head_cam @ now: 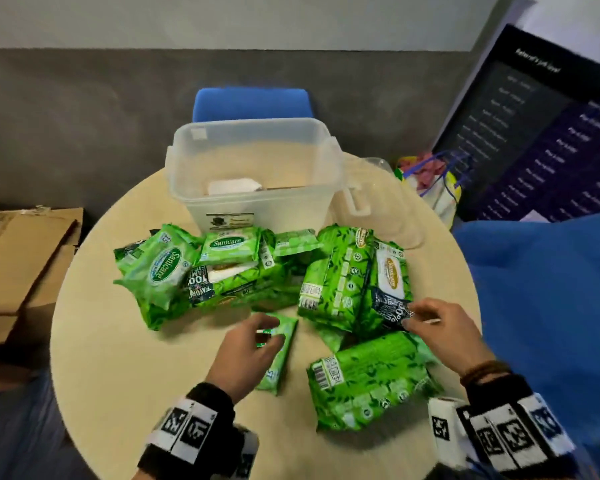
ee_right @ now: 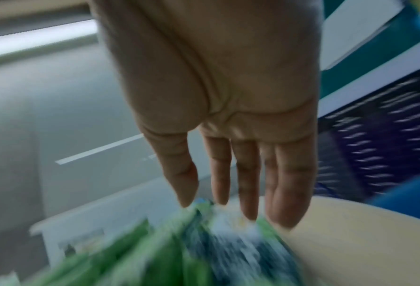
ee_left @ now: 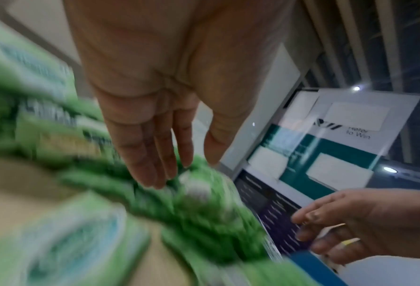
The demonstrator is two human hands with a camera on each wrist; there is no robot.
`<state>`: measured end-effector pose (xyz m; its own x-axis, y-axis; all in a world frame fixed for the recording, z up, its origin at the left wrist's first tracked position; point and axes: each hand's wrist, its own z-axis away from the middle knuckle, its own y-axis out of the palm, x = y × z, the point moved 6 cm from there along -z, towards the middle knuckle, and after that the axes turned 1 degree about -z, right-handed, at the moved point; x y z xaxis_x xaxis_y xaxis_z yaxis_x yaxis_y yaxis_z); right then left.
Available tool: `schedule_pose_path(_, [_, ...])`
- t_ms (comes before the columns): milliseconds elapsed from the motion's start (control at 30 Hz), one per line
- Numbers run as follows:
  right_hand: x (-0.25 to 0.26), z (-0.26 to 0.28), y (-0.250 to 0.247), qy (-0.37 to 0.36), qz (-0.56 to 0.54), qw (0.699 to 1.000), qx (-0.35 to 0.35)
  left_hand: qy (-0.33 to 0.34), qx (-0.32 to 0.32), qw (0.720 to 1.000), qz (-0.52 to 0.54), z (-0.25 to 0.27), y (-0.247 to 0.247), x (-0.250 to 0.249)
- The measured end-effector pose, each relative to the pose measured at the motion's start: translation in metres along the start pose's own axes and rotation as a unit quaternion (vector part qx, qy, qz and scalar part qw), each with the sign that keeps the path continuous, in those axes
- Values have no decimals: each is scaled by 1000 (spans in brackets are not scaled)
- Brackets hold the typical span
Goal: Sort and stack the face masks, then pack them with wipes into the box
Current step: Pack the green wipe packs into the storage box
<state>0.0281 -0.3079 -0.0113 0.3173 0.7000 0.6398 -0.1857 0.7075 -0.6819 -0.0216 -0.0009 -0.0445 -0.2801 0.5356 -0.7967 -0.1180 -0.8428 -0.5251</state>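
Observation:
Several green wipe packs lie on the round table [head_cam: 94, 341] in the head view. A small pack [head_cam: 281, 362] lies under my left hand [head_cam: 269, 332], whose fingers reach over it straight and hold nothing, as the blurred left wrist view shows it [ee_left: 179, 170]. My right hand [head_cam: 420, 317] touches the dark corner of a large pack [head_cam: 343, 282] with straight fingers [ee_right: 247, 193]. Another large pack [head_cam: 364, 379] lies between my wrists. The clear plastic box [head_cam: 187, 199] stands behind the pile, with a white stack of masks [head_cam: 234, 186] at its bottom.
The box's clear lid [head_cam: 378, 202] lies to the right of it. A blue chair [head_cam: 253, 102] stands behind the table, flattened cardboard [head_cam: 18, 258] lies at the left, blue fabric [head_cam: 541, 289] at the right, and a dark banner [head_cam: 541, 133] and a colourful bag [head_cam: 433, 178] beyond.

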Motion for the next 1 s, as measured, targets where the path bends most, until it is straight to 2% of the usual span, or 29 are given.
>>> schedule_pose_path(100, [-53, 24, 25, 23, 64, 997, -30, -35, 130, 991, -5, 14, 62, 6])
schedule_pose_path(167, [-68, 37, 42, 4, 52, 999, 10, -26, 206, 978, -33, 20, 93, 5])
schedule_pose_path(233, [-74, 47, 54, -21, 22, 998, 62, -15, 226, 972, -62, 25, 110, 3])
schedule_pose_path(300, [-76, 55, 62, -44, 33, 994, 90, -6, 204, 975, -87, 25, 117, 4])
schedule_pose_path(367, [-77, 57, 67, -62, 95, 987, 117, -33, 173, 982, -68, 22, 122, 6])
schedule_pose_path(433, [-80, 56, 70, -80, 167, 973, 135, -112, 119, 986, 16, 14, 123, 17])
schedule_pose_path(500, [-82, 55, 75, -101, 233, 957, 139, -199, 67, 974, 83, 9, 124, 31])
schedule_pose_path(600, [-81, 55, 77, -144, 292, 939, 111, -255, 74, 960, 85, 9, 127, 38])
schedule_pose_path(733, [-73, 56, 79, -169, 295, 936, 92, -286, 109, 946, 105, 19, 132, 31])
schedule_pose_path(800, [-75, 54, 78, -170, 265, 944, 98, -298, 101, 935, 165, 28, 138, 28])
schedule_pose_path(900, [-78, 51, 72, -178, 209, 950, 150, -314, 79, 906, 274, 38, 143, 19])
schedule_pose_path(1000, [-74, 49, 61, -209, 207, 940, 171, -295, 52, 912, 279, 39, 130, 2])
